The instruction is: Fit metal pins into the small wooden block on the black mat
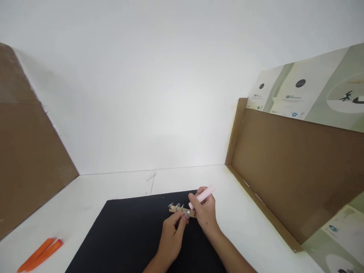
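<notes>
A small light-brown strip (pixel 172 209) with several small grey metal-looking pieces standing along it lies over a black mat (pixel 131 227). My left hand (pixel 172 233) is closed at the strip's near side, its thumb and forefinger pinching a small grey flat piece (pixel 186 214). That piece is too small to name exactly. My right hand (pixel 207 214) is wrapped round a pale pink stick (pixel 203 196), held tilted with its lower end close above the strip's right end. Some fingers of the right hand are hidden behind the stick and the strip.
Two long orange pieces (pixel 41 254) lie side by side on the white table (pixel 85 212) at the left. Brown cardboard panels stand on the left (pixel 31 144) and the right (pixel 290 163). A white wall (pixel 148 87) closes the back.
</notes>
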Demonstrator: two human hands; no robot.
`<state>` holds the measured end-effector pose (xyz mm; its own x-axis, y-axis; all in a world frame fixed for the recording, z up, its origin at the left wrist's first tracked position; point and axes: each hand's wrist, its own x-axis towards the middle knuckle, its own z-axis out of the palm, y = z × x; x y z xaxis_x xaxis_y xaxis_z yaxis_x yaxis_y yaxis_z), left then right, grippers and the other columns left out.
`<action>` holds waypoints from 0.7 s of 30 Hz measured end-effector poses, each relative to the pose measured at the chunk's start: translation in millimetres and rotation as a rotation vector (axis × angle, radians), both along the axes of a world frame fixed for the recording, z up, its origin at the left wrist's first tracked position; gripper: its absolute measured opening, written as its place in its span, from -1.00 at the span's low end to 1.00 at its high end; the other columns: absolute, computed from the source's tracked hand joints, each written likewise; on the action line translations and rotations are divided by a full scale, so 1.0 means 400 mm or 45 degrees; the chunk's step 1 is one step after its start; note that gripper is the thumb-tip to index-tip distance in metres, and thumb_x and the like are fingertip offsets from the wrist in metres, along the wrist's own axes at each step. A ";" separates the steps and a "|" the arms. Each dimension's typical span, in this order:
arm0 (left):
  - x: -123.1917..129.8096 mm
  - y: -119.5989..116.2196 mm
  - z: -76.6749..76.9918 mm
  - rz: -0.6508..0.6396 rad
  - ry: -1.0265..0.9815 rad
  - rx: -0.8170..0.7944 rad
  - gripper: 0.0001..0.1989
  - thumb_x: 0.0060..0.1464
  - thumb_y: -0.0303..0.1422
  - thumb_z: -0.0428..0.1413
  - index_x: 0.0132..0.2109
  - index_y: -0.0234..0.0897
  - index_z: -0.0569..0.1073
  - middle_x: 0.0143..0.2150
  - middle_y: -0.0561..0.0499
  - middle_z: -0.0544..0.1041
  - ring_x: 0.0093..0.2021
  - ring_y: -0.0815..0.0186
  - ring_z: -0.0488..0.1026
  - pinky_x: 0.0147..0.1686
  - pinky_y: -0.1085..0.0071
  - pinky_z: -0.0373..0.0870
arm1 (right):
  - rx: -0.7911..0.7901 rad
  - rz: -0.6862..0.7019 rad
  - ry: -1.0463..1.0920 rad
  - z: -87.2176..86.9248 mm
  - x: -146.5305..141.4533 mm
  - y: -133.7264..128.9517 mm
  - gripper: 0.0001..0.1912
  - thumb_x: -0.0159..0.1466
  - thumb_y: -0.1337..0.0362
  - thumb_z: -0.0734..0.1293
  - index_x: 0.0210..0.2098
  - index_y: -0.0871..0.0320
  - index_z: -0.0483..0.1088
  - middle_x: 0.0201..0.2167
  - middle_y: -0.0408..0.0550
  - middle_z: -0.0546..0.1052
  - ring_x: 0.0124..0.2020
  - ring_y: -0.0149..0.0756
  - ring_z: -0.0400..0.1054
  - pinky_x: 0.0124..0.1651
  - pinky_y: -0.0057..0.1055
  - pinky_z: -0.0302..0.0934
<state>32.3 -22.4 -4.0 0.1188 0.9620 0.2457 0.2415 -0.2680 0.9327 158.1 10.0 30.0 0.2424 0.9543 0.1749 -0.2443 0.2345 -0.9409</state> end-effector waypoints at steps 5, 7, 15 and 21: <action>0.001 0.012 -0.014 0.041 -0.029 -0.070 -0.64 0.21 -0.14 -0.03 -0.36 -0.31 0.49 -0.47 0.05 0.42 -0.51 0.36 0.28 -0.48 0.48 0.18 | -0.051 0.026 0.135 -0.008 0.007 0.018 -0.56 0.09 0.07 0.47 -0.28 0.08 0.15 -0.64 -0.35 0.34 -0.77 -0.58 0.05 -0.74 -0.64 -0.08; 0.001 0.015 -0.016 0.059 -0.026 -0.069 -0.63 0.20 -0.13 -0.02 -0.40 -0.31 0.47 -0.50 0.06 0.39 -0.52 0.36 0.27 -0.49 0.48 0.17 | -0.043 0.015 0.143 -0.009 0.012 0.025 -0.55 0.08 0.06 0.48 -0.27 0.08 0.15 -0.64 -0.35 0.36 -0.77 -0.58 0.05 -0.75 -0.64 -0.10; -0.003 0.016 -0.013 0.083 -0.069 -0.090 -0.63 0.17 -0.12 0.01 -0.45 -0.29 0.44 -0.58 0.10 0.31 -0.57 0.38 0.24 -0.54 0.50 0.12 | 0.068 0.109 0.068 -0.018 0.017 0.029 -0.61 0.10 0.16 0.47 -0.28 0.08 0.17 -0.65 -0.36 0.31 -0.74 -0.55 0.09 -0.71 -0.62 -0.04; -0.005 0.021 -0.024 0.093 -0.086 -0.065 -0.62 0.16 -0.11 0.01 -0.41 -0.31 0.49 -0.50 0.06 0.41 -0.55 0.38 0.27 -0.53 0.49 0.15 | 0.071 0.040 0.008 -0.051 0.014 0.044 -0.63 0.09 0.18 0.46 -0.29 0.08 0.17 -0.65 -0.39 0.26 -0.72 -0.53 0.08 -0.67 -0.58 0.00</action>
